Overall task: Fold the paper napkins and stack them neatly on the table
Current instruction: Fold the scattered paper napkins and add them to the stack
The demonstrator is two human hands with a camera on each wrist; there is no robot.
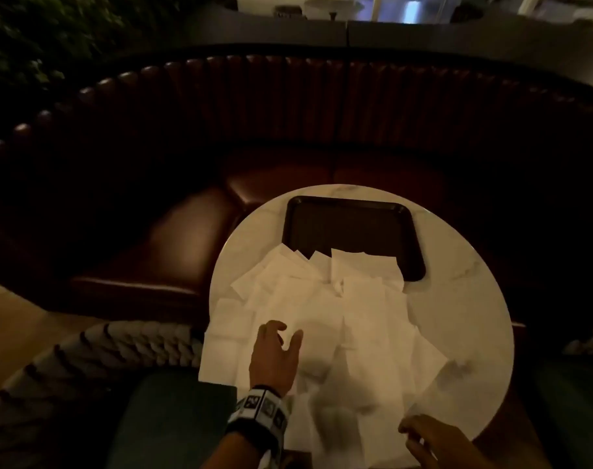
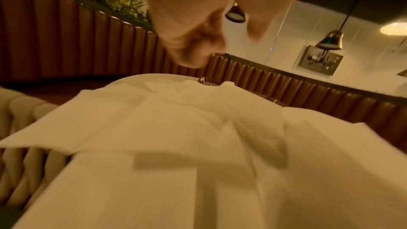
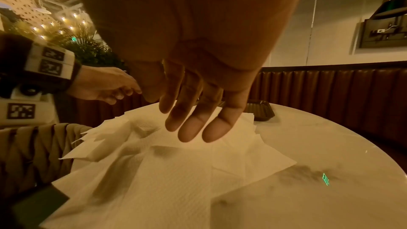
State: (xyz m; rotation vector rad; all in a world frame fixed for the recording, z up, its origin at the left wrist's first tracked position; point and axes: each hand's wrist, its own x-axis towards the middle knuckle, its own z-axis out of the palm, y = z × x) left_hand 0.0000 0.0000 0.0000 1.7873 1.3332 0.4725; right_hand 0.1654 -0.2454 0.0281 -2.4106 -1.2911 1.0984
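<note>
Several unfolded white paper napkins (image 1: 322,319) lie spread in a loose, overlapping heap over the near half of the round marble table (image 1: 457,316). My left hand (image 1: 278,346) hovers above the left part of the heap, fingers loosely curled and holding nothing. In the left wrist view the napkins (image 2: 176,145) fill the frame under that hand (image 2: 198,32). My right hand (image 1: 423,438) is at the near edge of the table. The right wrist view shows its fingers (image 3: 189,128) straight and pointing down over the napkins (image 3: 176,171), without touching them.
A dark rectangular tray (image 1: 352,228) sits at the far side of the table, its near edge under some napkins. A curved brown leather booth (image 1: 288,106) wraps behind. A striped chair back (image 1: 85,353) is at my left. Bare marble (image 3: 319,180) lies to the right.
</note>
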